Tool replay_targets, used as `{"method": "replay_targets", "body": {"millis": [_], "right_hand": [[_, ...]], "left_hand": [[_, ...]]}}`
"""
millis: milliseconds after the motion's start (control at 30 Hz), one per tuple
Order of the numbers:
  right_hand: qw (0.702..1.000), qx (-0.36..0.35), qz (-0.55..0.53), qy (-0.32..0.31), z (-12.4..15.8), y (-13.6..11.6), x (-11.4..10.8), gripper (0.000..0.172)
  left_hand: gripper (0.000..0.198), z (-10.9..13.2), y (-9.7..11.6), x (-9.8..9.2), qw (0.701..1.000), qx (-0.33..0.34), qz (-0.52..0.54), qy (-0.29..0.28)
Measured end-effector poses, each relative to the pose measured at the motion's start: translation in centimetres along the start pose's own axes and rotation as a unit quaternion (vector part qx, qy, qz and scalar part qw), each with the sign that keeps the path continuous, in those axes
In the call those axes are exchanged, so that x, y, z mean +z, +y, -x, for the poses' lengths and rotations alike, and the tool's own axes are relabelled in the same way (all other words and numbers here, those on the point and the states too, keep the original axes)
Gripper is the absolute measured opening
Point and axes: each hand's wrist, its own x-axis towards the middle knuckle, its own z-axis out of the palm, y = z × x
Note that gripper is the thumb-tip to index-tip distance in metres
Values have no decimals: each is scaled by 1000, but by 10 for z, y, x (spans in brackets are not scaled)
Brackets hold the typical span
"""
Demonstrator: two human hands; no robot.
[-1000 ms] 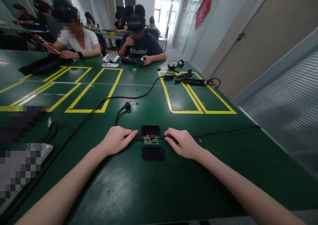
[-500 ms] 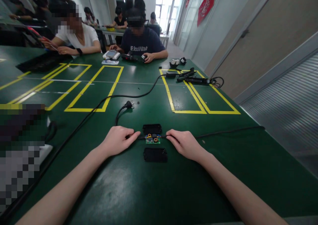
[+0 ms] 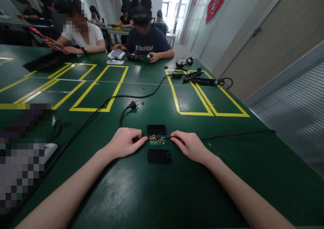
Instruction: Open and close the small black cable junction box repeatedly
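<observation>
Between my hands lies a small green circuit board [image 3: 157,140] with copper-wound coils and yellow and blue wires. My left hand [image 3: 128,140] pinches the black cable at the board's left end, its fingertips close to the board. A black plug [image 3: 133,105] on a cable sticks out beyond that hand. My right hand [image 3: 188,144] is closed on the black power cable [image 3: 240,133] at the board's right end; the cable trails off to the right. Just behind the board sits one black case half [image 3: 156,129]. The other black case half [image 3: 159,156] lies in front of it.
A long black cable [image 3: 113,98] crosses the green table [image 3: 162,195] to an adapter [image 3: 176,75] near dark tools [image 3: 202,80]. Yellow tape rectangles mark the surface. Two people [image 3: 149,41] sit across the table. A blurred-out object [image 3: 22,175] stands at the left.
My left hand has slid slightly right, closer to the board. My right hand stays on its cable. The whole view has shifted a little.
</observation>
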Motion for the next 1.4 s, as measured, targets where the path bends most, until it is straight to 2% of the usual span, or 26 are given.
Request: {"method": "replay_targets", "body": {"millis": [133,400,567,733,967,1100,1400], "right_hand": [[1000,2,13,-5,0,1,1,26],[999,7,52,-12,1,3,2,34],[999,-8,36,4,4,1,1,37],[999,-22,25,-10,9,-6,-1,43],[998,-36,43,-40,15,-12,-3,48],[996,-34,57,-55,13,-11,-2,47],[1000,-1,22,-16,6,-5,-2,31]], "left_hand": [[38,0,2,1,1000,26,-1,-9],[45,0,2,7,998,21,-59,-1],[51,1,8,7,999,22,-30,20],[60,5,14,9,999,26,17,42],[60,6,16,9,998,40,47,-26],[59,5,17,9,998,40,32,-36],[46,3,15,11,1000,-18,-19,17]]}}
